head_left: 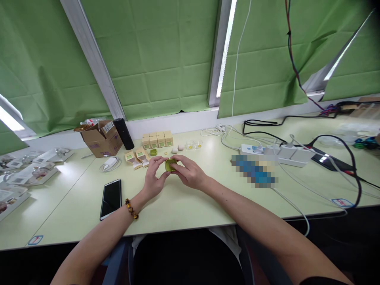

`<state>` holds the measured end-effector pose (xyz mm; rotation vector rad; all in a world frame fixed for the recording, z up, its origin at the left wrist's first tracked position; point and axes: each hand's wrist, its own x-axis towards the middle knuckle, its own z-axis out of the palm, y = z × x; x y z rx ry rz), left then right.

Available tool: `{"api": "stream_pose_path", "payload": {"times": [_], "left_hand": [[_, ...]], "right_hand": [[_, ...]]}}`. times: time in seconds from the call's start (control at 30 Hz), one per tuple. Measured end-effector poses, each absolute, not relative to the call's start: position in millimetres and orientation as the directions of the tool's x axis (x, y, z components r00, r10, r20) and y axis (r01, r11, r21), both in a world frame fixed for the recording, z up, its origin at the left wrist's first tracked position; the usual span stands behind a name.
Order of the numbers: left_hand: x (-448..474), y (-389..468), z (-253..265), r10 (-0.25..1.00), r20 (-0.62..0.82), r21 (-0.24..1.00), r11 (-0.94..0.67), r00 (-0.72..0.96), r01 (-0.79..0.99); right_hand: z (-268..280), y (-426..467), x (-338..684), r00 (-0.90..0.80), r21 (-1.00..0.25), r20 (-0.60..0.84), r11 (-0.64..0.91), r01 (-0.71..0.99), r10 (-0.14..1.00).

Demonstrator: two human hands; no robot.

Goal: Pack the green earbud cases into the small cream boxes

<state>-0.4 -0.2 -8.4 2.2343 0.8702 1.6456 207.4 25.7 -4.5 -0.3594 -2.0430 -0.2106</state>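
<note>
Over the middle of the table both hands hold a small olive-green square box [170,165], tilted so its hollow side faces me. My left hand [154,180] grips its left edge between thumb and fingers. My right hand [191,173] closes round its right side, with fingertips at or inside the opening. Just beyond lies another small green square piece [153,152], beside two opened kraft-paper boxes [141,157]. Two small whitish round pieces [174,151] sit farther right, near clear plastic cups [194,145] with yellow bits. Several closed kraft boxes [157,140] stand in a row behind.
A phone [111,198] lies by my left forearm, below a coiled white cable with charger [110,163]. A cardboard box [102,139] and black cylinder [124,133] stand back left. White power strips [287,154] and tangled cables occupy the right. Packaged items [38,174] line the far left.
</note>
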Motion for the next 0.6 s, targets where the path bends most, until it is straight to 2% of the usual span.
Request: {"api": "stream_pose_path", "payload": {"times": [0.27, 0.6], "left_hand": [[0.3, 0.9, -7.4, 0.552, 0.81, 0.466, -0.811, 0.2, 0.354], [0.9, 0.6, -8.5, 0.542, 0.819, 0.459, -0.816, 0.189, 0.353]], "right_hand": [[-7.1, 26.9, 204.0, -0.382, 0.032, 0.919, 0.951, 0.308, 0.092], [-7.3, 25.8, 204.1, -0.39, 0.002, 0.913, 0.955, 0.295, 0.119]]}}
